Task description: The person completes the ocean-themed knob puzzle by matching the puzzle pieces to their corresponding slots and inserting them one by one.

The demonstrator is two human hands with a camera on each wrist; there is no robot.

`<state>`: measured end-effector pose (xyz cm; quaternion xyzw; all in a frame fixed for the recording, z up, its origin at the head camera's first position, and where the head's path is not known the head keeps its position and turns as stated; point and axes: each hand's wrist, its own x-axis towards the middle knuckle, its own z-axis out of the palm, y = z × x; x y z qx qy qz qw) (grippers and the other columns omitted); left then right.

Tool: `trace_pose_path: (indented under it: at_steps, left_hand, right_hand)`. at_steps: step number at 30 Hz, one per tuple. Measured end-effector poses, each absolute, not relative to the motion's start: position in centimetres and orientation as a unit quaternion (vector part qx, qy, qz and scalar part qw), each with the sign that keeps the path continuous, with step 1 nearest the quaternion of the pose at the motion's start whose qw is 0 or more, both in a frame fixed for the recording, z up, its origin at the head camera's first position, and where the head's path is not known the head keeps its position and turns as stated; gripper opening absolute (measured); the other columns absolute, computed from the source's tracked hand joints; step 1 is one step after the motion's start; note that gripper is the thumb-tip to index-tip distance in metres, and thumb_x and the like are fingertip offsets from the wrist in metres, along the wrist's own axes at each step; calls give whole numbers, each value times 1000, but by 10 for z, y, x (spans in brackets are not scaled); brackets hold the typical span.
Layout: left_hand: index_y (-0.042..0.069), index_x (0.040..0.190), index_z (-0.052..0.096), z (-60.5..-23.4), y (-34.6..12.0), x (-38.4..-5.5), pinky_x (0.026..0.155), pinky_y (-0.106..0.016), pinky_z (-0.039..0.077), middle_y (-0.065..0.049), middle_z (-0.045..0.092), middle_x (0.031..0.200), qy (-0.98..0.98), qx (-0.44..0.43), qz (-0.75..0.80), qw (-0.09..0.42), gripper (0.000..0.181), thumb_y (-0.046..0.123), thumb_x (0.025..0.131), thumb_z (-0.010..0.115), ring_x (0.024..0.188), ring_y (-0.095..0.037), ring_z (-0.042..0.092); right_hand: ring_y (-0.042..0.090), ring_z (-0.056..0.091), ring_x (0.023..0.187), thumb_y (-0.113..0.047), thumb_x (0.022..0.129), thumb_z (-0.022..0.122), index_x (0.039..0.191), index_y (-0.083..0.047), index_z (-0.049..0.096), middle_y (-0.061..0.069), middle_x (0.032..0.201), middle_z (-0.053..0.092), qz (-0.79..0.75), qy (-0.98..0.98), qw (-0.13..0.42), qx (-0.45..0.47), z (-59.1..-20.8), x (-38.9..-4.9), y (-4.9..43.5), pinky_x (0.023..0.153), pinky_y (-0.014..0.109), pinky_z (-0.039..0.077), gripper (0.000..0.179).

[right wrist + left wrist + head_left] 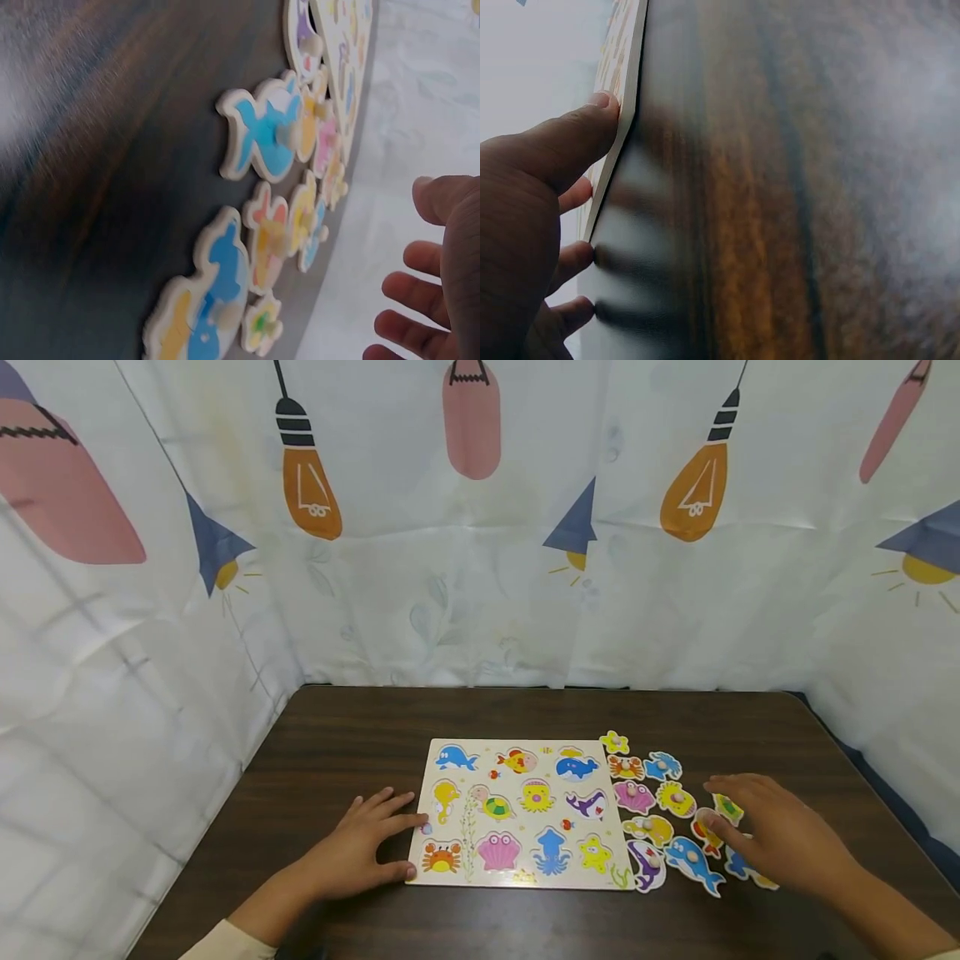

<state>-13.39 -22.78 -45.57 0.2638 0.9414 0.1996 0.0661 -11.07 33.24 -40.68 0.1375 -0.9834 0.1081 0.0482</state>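
Observation:
A flat wooden puzzle board [525, 825] printed with sea animals lies on the table. My left hand [360, 843] is spread at its left edge, with thumb and index finger touching the board's lower left side; the left wrist view shows the thumb [592, 131] against the rim. My right hand [787, 839], fingers loosely extended, hovers over the right side of the knobbed puzzle pieces. Under and near it are a red-and-yellow fish piece [705, 839], a green turtle piece [727, 810] and a blue-and-yellow whale piece [738, 864], partly hidden. It holds nothing.
More pieces lie right of the board: a purple whale [647, 865], blue whale [693, 862], pink shell [633, 797], yellow octopus [676, 799], crab [626, 767] and yellow star [615, 742]. The dark wooden table [360, 718] meets a patterned white curtain [510, 610] behind.

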Motion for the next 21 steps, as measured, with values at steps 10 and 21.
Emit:
trace_pose_path:
  at_steps: [10, 21]
  left_hand:
    - [34, 145, 58, -457, -228, -133, 112, -77, 11, -2, 42, 160, 939, 261, 211, 71, 68, 61, 85, 75, 150, -44, 25]
    - [32, 143, 60, -456, -226, -133, 111, -78, 10, 0, 47, 156, 938, 255, 221, 78, 66, 56, 84, 79, 150, -44, 25]
  right_hand:
    - [20, 62, 97, -32, 84, 86, 97, -29, 73, -14, 99, 65, 123, -973, 62, 184, -421, -106, 320, 79, 51, 57, 19]
    - [0, 51, 80, -34, 79, 88, 83, -39, 66, -28, 85, 54, 89, -970, 37, 222, -435, -103, 316, 69, 33, 53, 23]
